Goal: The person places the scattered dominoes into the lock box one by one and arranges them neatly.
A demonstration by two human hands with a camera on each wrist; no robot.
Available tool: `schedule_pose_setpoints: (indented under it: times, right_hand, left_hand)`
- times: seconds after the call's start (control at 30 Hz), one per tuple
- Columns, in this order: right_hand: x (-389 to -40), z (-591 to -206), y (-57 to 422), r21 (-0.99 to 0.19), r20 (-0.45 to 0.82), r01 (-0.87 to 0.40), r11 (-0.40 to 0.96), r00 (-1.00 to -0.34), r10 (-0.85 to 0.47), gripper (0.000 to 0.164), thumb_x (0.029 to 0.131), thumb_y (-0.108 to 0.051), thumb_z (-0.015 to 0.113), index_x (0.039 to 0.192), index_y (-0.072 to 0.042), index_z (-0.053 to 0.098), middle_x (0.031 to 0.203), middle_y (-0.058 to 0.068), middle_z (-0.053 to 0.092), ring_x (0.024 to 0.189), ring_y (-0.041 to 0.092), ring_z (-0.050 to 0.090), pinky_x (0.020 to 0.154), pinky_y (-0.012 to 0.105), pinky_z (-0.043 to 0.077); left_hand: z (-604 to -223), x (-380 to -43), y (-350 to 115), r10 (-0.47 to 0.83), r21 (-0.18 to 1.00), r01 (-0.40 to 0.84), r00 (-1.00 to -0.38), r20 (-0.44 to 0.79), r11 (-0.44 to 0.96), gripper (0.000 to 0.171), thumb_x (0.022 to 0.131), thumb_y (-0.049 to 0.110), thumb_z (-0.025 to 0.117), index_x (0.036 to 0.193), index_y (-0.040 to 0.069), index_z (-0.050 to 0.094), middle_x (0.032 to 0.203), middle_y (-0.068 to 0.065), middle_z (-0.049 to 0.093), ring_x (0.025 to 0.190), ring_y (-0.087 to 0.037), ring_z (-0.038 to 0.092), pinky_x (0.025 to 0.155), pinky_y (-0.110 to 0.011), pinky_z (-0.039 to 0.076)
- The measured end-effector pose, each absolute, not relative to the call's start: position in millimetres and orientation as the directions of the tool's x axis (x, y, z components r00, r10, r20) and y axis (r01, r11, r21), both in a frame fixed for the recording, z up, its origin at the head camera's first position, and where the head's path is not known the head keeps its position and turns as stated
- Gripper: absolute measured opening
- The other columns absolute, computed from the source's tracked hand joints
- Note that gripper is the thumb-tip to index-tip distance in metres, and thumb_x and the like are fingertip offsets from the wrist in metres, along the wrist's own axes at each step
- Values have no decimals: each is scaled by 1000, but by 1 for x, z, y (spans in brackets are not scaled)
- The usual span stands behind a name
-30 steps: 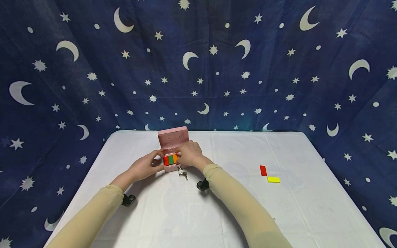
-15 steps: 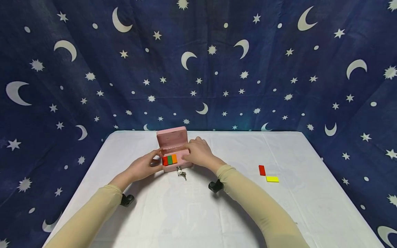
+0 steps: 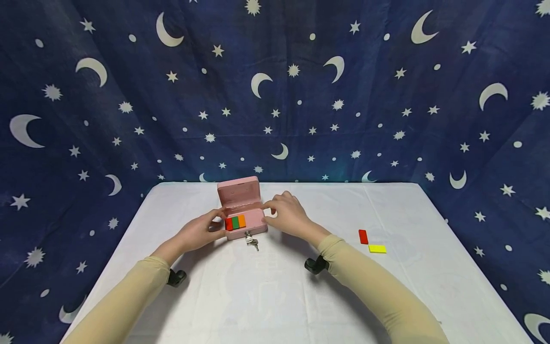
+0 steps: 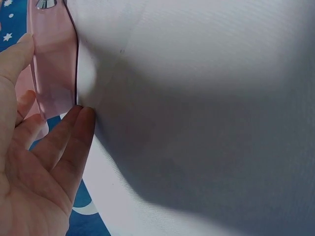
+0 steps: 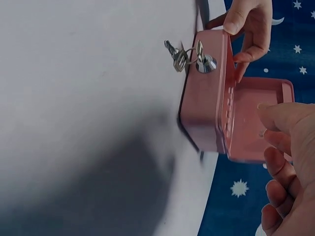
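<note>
A small pink cash box [image 3: 258,230] stands on the table with its lid [image 3: 238,193] raised. Inside, along the left end, lie a red tile [image 3: 228,223], a green tile [image 3: 235,222] and an orange tile [image 3: 242,220], side by side. My left hand [image 3: 198,231] holds the box's left end, thumb at the front corner and fingers at the rim. Just off the right end is my right hand [image 3: 289,215], fingers loosely bent, with nothing between them. In the right wrist view, keys [image 5: 180,58] hang from the lock [image 5: 205,64] on the box's front.
To the right on the white tablecloth [image 3: 266,296] lie a red tile [image 3: 363,236] and a yellow tile [image 3: 377,249], nearly touching at their corners. Behind the table hangs a dark blue cloth [image 3: 292,157] with moons and stars.
My right hand has let go of the orange tile, come out of the box and moved right, past its right end. The left hand stays at the box.
</note>
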State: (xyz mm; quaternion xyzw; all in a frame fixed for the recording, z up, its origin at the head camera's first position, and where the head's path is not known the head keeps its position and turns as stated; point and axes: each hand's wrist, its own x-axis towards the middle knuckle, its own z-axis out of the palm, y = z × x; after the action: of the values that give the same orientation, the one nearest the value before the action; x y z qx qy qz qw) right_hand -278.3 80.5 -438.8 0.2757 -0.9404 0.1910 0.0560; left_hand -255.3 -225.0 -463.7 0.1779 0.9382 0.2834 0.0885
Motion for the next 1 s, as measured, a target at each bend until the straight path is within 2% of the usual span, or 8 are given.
schedule_pose_setpoints:
  times: [0.2,0.3,0.4,0.6,0.83,1.0]
  right_hand:
    - [-273,-438,106,-347,211,-509,788,-861,-463,36,89,-41,76,122,-27,74,87,-6,61,88,15,42,77,34,37]
    - [-270,-439,121,-373,223,-503,779,-864,-451,36,90,-40,76,123,-25,74,89,-1,64,88,17,42,78,35,37]
    - [-266,-440,135,-398,230,-487,777,-873,-430,36,89,-39,77,122,-25,74,88,-3,63,88,17,43,79,36,37]
    - [-260,-444,167,-427,226,-435,793,-900,-372,36,88,-37,78,122,-27,75,87,-10,59,90,17,45,80,37,37]
    - [-259,-442,209,-450,253,-385,806,-920,-299,38,88,-34,79,124,-23,74,90,-4,63,92,21,46,80,39,36]
    - [-257,-442,237,-450,262,-353,820,-930,-256,40,89,-35,79,126,-21,73,92,-4,63,92,23,47,77,40,37]
  left_hand:
    - [-464,-257,-223,378,544,286,-923,-64,789,65,91,52,73,141,17,51,144,-8,56,122,-27,64,105,-54,46]
    - [-464,-257,-222,374,549,277,-925,-70,789,60,90,51,73,136,18,53,150,-6,51,123,-26,64,105,-53,46]
    - [-465,-257,-222,375,556,275,-924,-71,785,55,91,50,73,132,18,54,155,-6,46,123,-27,63,105,-53,45]
    - [-465,-256,-222,364,563,261,-928,-76,784,56,89,51,74,130,19,55,157,-5,44,123,-26,63,106,-54,45]
    - [-465,-255,-223,354,557,251,-932,-82,792,55,89,53,74,128,19,55,162,-5,37,123,-27,63,105,-55,45]
    - [-466,-256,-224,352,557,251,-933,-80,792,56,88,54,74,127,19,55,161,-7,38,123,-28,63,104,-56,45]
